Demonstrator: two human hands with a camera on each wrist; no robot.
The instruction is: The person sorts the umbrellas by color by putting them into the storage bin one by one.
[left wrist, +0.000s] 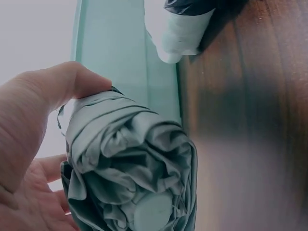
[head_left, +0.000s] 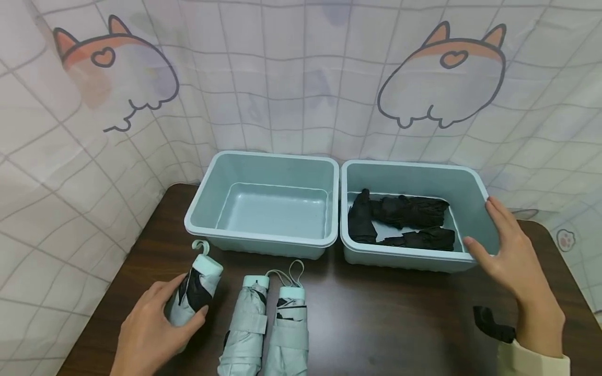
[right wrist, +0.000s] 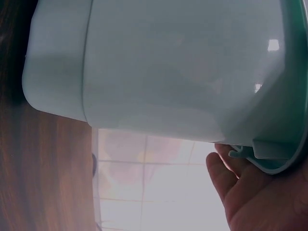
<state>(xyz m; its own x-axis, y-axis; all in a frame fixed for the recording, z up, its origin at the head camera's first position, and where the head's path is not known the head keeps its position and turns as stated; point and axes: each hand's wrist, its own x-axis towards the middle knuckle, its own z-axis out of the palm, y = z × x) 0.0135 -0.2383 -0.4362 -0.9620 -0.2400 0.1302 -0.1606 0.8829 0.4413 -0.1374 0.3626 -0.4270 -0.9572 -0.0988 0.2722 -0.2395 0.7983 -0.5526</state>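
My left hand (head_left: 152,326) grips a folded pale-mint umbrella (head_left: 205,282) that stands tilted, its hooked handle loop near the left bin. In the left wrist view, thumb and fingers lie around the rolled umbrella (left wrist: 130,163), its end toward the camera. To its right, two more folded mint umbrellas lie side by side, one umbrella (head_left: 245,329) beside the other umbrella (head_left: 289,334) with a cord loop. My right hand (head_left: 514,256) rests at the right end of the right bin (head_left: 404,257), fingers nearly straight along its rim.
An empty-looking mint bin (head_left: 263,239) stands left of the right bin, nearly touching it. Several black folded cloth-like bundles (head_left: 409,211) lie in the right bin. A grid-patterned curtain (head_left: 291,78) hangs behind the dark wooden table (head_left: 390,318).
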